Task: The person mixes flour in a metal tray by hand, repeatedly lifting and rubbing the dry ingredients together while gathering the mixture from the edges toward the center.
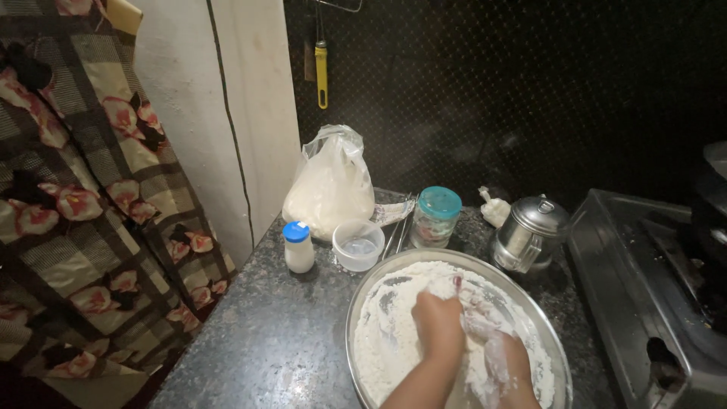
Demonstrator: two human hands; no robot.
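- Both hands are down in a wide steel pan (363, 303) that sits on the dark speckled bench (265, 333), filled with white flour (386, 333).
- The left hand (439, 322) is closed into a loose fist, knuckles up, pressing into the flour near the middle of the pan.
- The right hand (506, 360) lies just beside it, caked in flour and wet dough; its fingers are buried, so I cannot tell whether it is open or closed.
- Behind the pan stand a small white bottle with a blue cap (298, 247), a clear plastic cup (358, 244) and a jar with a teal lid (436, 216).
- A plastic bag of flour (330, 185) leans against the wall.
- A lidded steel pot (530, 233) stands to the right, near a gas stove (644, 288).
- A flowered curtain (83, 204) hangs at the left.
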